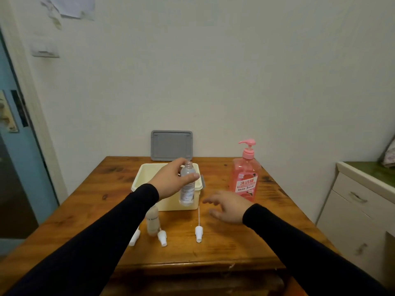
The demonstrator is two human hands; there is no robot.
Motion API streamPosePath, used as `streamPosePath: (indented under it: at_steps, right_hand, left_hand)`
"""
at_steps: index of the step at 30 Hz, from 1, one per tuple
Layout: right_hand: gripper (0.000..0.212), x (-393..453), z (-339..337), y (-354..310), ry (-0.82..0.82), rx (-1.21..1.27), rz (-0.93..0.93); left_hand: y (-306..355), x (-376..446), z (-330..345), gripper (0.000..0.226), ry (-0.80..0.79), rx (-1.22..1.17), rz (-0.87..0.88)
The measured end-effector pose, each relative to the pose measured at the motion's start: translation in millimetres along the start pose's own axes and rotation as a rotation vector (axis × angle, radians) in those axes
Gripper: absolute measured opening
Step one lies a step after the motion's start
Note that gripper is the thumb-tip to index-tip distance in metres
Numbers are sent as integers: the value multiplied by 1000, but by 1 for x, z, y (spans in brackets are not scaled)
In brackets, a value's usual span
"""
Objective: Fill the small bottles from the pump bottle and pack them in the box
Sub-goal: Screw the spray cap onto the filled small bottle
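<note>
Wooden table (267,242): box (147,178), pump bottle (245,178), caps (198,232).

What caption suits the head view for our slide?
Left hand holds an uncapped clear bottle above the cream box; right hand hovers near the pink pump bottle.

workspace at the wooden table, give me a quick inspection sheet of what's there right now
surface: wooden table, worn.
job's things: clear bottle uncapped; second small bottle standing; pump bottle upright; cream box open; three white spray caps lying loose.
clutter: grey lid leaning on the wall.
grippers: left hand holds the clear bottle; right hand open above the table.
cables: nothing seen.
surroundings: white cabinet, door.
</note>
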State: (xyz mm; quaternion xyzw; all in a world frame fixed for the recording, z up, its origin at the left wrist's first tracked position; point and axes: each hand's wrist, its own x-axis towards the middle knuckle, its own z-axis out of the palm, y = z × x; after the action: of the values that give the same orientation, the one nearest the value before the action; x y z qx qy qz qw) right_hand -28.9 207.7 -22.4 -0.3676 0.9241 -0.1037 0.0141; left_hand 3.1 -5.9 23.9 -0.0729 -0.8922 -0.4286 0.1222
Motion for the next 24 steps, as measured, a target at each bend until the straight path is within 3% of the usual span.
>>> streamPosePath:
  at_steps: [9, 19, 24]
  right_hand:
    - [37, 3, 42, -18, -155, -157, -208]
    - [29, 4, 54, -16, -40, -233, -377]
    - [30, 3, 45, -12, 58, -95, -281]
  left_hand:
    - [-13, -9, 0, 43, 6, 28, -39]
    - [-15, -8, 2, 44, 14, 34, -42]
    - [-12, -8, 4, 48, 12, 39, -46]
